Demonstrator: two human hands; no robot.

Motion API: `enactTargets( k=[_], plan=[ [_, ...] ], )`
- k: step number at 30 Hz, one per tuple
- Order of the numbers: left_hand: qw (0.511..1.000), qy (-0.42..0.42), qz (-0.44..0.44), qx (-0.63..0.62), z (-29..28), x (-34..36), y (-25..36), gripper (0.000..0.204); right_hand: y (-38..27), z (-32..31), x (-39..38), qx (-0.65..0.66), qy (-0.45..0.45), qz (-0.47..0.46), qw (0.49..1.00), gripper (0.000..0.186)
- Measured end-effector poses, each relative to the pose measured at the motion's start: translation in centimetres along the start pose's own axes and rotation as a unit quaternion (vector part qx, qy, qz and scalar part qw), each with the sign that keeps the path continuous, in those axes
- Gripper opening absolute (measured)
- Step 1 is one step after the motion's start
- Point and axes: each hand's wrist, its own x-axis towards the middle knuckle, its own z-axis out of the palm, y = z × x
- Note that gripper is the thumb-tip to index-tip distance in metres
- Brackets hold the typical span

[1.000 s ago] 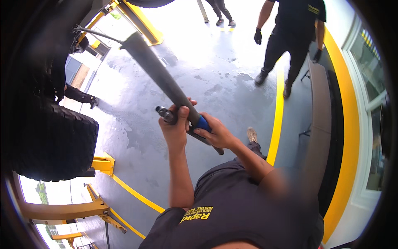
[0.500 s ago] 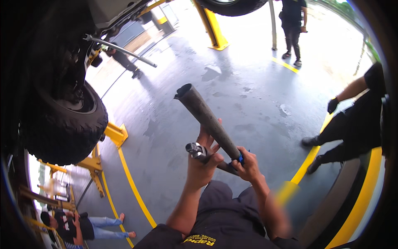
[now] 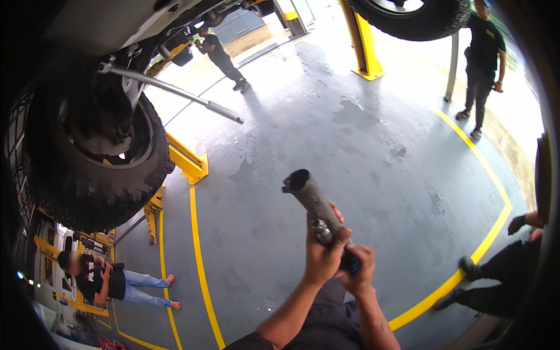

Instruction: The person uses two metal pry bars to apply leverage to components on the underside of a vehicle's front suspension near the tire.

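A grey metal pipe point(image 3: 315, 197) with a notched, open end slants up and left from my hands. My left hand point(image 3: 322, 259) is closed round the chrome head of a breaker bar point(image 3: 322, 231), and its fingers reach behind the pipe so that the two lie side by side. My right hand point(image 3: 359, 274) grips just below, at the pipe's lower end, where a bit of blue shows between the fingers. The rest of the breaker bar is hidden by my hands.
A raised vehicle's knobbly tire point(image 3: 93, 192) hangs at the left. From beside it a long metal bar point(image 3: 175, 90) juts out. Yellow lift posts point(image 3: 364, 49) stand on the grey floor. People stand at the far left, far right, lower left and right edge.
My view has turned, shifting the vehicle and people. The pipe now looks shorter and steeper, and my hands have come closer together, the left one against the pipe with the breaker bar.
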Motion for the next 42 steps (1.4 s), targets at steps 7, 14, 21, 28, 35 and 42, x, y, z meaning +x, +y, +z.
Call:
enactTargets(
  k=[7, 14, 21, 28, 35, 42],
  plan=[
    [0.995, 0.069, -0.023, 0.072, -1.5, 14.0, -5.6, 0.068, 11.6, 9.0, 10.4, -0.124, 0.052, 0.051, 0.99, 0.053],
    [0.993, 0.093, 0.068, 0.011, -9.0, 29.9, -5.7, 0.09, 25.5, 12.0, 23.6, -0.028, -0.203, 0.055, 0.977, 0.037],
    [0.933, 0.125, 0.061, 0.333, -12.3, 38.5, -4.5, 0.031, 29.7, 17.0, 37.5, -0.057, -0.318, -0.1, 0.941, 0.053],
    [0.931, 0.302, 0.03, 0.2, -15.1, 41.1, -7.1, 0.017, 34.0, 24.7, 46.7, 0.05, -0.452, -0.184, 0.871, 0.043],
    [0.826, 0.534, 0.077, 0.166, -12.7, 42.4, -6.8, 0.012, 37.0, 32.5, 48.9, 0.207, -0.554, -0.228, 0.773, 0.027],
    [0.653, 0.728, -0.042, 0.205, -9.8, 44.2, -4.2, 0.008, 28.9, 37.6, 48.9, 0.362, -0.602, -0.259, 0.663, 0.03]
  ],
)
